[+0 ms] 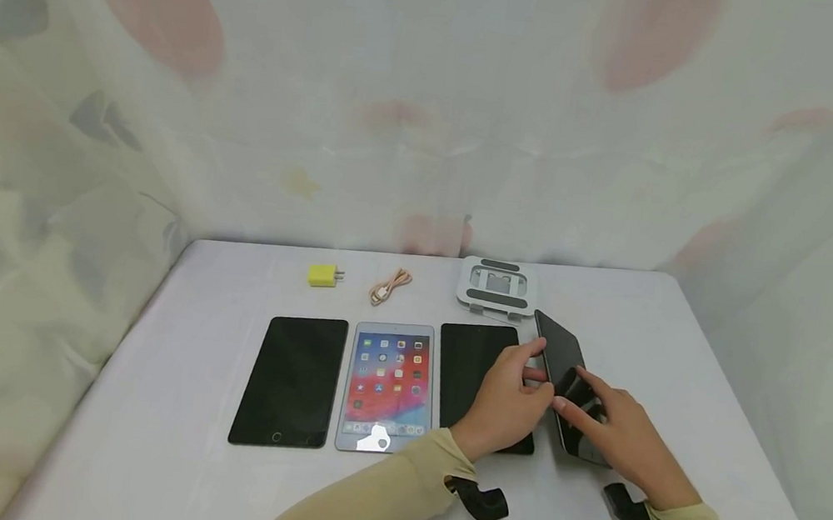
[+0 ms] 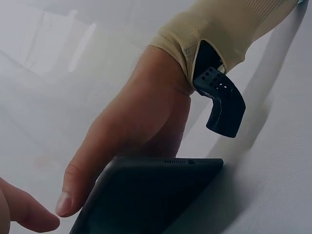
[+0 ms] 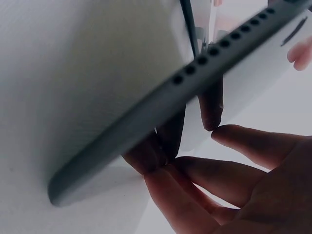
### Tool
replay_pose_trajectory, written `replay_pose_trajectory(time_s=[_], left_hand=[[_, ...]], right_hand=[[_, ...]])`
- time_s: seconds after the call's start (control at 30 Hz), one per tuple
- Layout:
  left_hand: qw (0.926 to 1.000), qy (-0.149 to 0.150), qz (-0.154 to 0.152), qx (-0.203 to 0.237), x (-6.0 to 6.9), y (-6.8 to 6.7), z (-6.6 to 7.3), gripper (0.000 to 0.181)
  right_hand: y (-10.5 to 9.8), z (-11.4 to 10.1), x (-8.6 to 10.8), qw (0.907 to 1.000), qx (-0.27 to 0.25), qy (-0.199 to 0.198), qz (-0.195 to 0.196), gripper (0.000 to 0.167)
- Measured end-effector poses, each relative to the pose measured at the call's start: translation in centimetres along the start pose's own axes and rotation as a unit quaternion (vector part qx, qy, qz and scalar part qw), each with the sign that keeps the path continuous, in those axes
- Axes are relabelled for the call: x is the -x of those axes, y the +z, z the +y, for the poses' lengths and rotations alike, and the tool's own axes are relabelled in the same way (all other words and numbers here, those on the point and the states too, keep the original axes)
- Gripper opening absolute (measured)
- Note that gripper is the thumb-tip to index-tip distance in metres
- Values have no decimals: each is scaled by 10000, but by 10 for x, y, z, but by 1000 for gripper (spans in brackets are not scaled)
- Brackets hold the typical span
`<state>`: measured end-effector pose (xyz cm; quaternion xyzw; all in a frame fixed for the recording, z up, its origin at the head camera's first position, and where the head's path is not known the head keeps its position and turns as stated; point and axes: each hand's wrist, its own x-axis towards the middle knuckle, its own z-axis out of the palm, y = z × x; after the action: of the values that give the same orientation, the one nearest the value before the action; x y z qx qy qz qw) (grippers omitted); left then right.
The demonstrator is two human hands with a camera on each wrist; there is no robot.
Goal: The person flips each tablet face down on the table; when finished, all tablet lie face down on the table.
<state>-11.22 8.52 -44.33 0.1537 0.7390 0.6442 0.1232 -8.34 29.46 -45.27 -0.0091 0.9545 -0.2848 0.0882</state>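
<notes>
A dark tablet (image 1: 561,347) stands tilted at the right, its left edge lifted off the table. My left hand (image 1: 506,403) grips that raised edge; in the left wrist view the thumb lies along the tablet's side (image 2: 146,195) and the other fingers are hidden. My right hand (image 1: 629,435) touches the tablet's glossy face with its fingertips, fingers extended; the right wrist view shows these fingers (image 3: 214,178) meeting their reflections. Under my left forearm and hand lies another black tablet (image 1: 468,365), partly covered.
Left of these lie a white tablet (image 1: 389,387) with a lit home screen and a black tablet (image 1: 292,382). Behind them sit a yellow plug (image 1: 322,275), a coiled pinkish cable (image 1: 389,287) and a folded white-grey stand (image 1: 497,298). Curtains surround the white table (image 1: 147,401).
</notes>
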Motion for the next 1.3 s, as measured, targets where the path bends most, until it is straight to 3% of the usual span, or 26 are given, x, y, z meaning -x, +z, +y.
replay_pose_trajectory(time_s=[0.63, 1.3], left_hand=[[9990, 345, 293, -14, -1, -4, 9, 59], [9984, 315, 461, -56, -2, -8, 13, 57]], right_hand=[[-1, -9, -4, 9949, -954, -107, -310, 81], [1, -14, -4, 9888, -1373, -462, -370, 70]])
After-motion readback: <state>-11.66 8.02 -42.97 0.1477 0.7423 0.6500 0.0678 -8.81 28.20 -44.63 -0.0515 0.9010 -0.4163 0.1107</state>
